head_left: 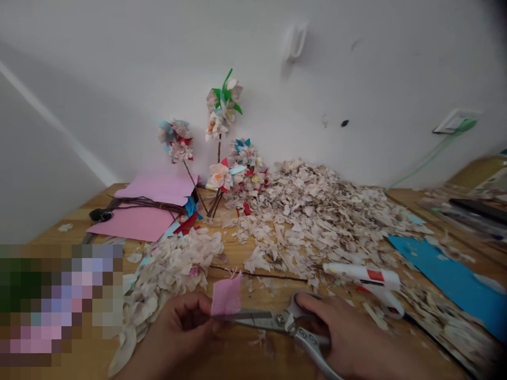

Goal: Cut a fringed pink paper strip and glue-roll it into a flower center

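The left hand (180, 316) pinches a pink paper (226, 296) upright so the scissors (277, 320), gripped by the right hand (348, 338), meet its edge.

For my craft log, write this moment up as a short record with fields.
left hand: pinches a pink scrap
right hand: grips scissors, blades at the scrap's lower edge
beside right hand: glue gun lying on the table
beyond the hands: twig, petal heap, larger pile of pale flakes
back, by the wall: paper flowers standing upright
sheets: pink sheets back left, blue sheet right
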Tool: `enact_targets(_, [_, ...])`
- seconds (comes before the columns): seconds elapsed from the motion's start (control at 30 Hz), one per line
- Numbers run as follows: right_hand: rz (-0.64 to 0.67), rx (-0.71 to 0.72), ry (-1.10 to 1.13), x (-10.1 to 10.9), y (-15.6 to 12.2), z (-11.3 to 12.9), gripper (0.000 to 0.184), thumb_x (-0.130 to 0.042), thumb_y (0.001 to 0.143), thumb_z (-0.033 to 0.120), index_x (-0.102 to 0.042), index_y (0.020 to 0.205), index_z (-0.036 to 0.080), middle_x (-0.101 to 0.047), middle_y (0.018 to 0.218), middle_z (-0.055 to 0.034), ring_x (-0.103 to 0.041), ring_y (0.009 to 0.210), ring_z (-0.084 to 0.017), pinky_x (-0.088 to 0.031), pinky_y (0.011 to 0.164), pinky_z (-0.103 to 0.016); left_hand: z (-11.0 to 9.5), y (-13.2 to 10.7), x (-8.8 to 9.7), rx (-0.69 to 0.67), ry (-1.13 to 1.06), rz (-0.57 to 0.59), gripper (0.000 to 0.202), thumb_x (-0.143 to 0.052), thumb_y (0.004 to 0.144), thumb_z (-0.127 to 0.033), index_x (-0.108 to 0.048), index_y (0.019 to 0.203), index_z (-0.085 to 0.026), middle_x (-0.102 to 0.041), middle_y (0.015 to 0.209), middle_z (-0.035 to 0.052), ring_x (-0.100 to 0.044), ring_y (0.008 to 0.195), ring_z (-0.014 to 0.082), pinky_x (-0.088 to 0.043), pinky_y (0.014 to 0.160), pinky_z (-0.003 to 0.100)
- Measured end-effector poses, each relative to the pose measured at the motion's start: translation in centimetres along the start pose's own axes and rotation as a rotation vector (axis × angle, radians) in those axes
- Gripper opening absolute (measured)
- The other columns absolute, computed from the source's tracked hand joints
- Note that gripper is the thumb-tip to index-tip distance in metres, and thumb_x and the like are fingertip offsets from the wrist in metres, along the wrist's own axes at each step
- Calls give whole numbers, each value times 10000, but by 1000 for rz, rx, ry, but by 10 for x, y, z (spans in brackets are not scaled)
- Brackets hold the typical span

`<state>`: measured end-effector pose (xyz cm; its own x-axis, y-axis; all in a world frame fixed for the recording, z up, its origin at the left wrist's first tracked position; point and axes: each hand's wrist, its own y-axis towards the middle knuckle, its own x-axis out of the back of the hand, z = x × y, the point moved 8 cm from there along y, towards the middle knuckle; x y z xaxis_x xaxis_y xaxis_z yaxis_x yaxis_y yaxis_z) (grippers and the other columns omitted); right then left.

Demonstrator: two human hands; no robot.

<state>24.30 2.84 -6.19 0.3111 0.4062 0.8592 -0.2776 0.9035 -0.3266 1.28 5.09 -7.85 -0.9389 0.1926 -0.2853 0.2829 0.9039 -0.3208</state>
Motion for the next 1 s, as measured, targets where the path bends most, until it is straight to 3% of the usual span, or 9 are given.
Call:
enact_targets(0.4, [6,-29,-18,-1,-1,-3,525,-773,482,464,-585,930,267,-620,837,-31,-571,755,-260,-397,609,-297,-3,-2,-3,-9,68,3,237,-853,473,-323,-693,565,-175,-693,557,1,-583,501,110,-486,482,190])
enact_targets(0.63, [-27,25,-2,2,-1,-2,506,-716,566,378,-561,1036,274,-635,1070,-72,-566,966,-329,-434,746,-381,-8,-5,-1,-45,66,-69,236,-861,460,-277,-666,543,-173,-639,455,-29,-547,437,91,-409,454,162])
enact_targets(0.83, [-19,31,23,2,-1,2,549,-735,575,368,-556,1086,279,-611,1147,-81,-559,1003,-322,-433,800,-397,-7,0,8,-129,177,-71,207,-820,543,-340,-700,611,-186,-737,632,19,-632,579,128,-443,524,161])
enact_targets(1.0, [-2,23,28,1,0,4,668,-824,461,420,-577,1062,265,-636,1088,-82,-570,946,-334,-446,775,-413,2,3,15,-130,159,-68,228,-801,566,-376,-686,617,-184,-721,597,12,-609,538,115,-433,495,153])
